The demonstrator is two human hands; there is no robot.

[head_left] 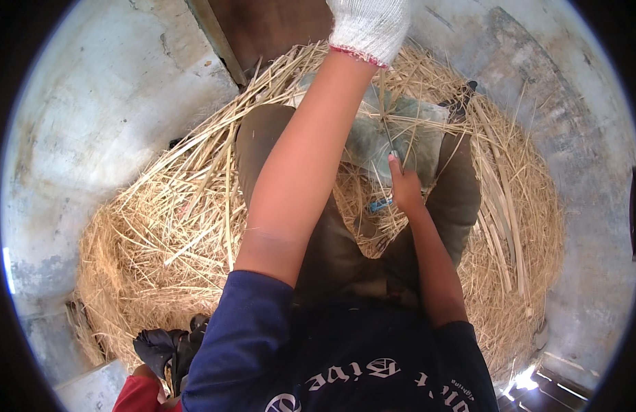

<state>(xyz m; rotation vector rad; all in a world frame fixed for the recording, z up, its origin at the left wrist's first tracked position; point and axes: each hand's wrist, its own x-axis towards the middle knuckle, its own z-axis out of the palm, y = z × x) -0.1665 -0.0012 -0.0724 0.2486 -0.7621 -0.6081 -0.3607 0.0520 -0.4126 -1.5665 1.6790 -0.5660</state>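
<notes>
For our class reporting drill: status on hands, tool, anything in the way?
Left hand gloved, raised, fingers out of frame. Right hand gripping thin tool over greyish sheet. Left forearm blocking part of the view.

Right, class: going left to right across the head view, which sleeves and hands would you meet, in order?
Another person's red sleeve → the camera wearer's blue left sleeve → white-gloved left hand → bare right hand → dark right sleeve.
</notes>
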